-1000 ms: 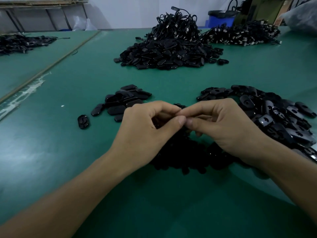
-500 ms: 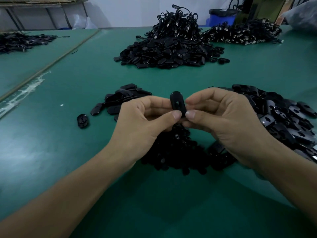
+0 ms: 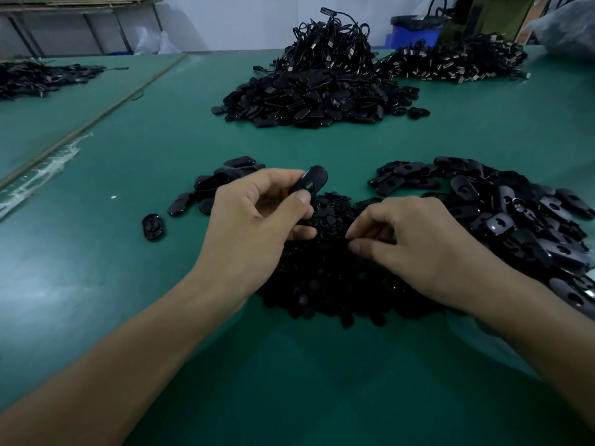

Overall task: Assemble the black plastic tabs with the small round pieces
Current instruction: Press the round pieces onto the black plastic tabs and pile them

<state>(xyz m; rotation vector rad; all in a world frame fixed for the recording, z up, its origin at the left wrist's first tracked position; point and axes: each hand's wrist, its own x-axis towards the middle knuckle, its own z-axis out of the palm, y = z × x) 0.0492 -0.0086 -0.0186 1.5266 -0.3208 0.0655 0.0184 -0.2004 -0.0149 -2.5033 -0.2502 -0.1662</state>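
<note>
A green table (image 3: pixel 128 284) is seen to fill most of the view, and a second table (image 3: pixel 48 123) is set against it on the left. Six heaps of black parts are counted; the pieces within them are too many to be counted. The largest, a far heap (image 3: pixel 315 98) of tabs topped with looped cables, is placed at the middle back. A pile of cabled parts (image 3: pixel 450 62) is laid to its right, and a flat pile (image 3: pixel 38 78) is spread on the second table. Nearer, a heap of black tabs (image 3: pixel 515 220) is found by the right forearm, a heap of small round pieces (image 3: pixel 325 278) is lodged between the two hands, and a small cluster of tabs (image 3: pixel 219 185) is left just beyond the left hand. One blue bin (image 3: pixel 415 30) is stood behind the table.

Two bare hands are extended from the near edge. The left hand (image 3: pixel 254 226) is raised over the round pieces, and one black tab (image 3: pixel 310 183) is pinched, tilted, between its thumb and fingers. The right hand (image 3: pixel 418 249) is lowered onto the round pieces, knuckles up, with thumb and forefinger drawn nearly together; whether a piece is caught between them cannot be told. One lone tab (image 3: pixel 153 226) is laid apart on the table, left of the cluster.
</note>
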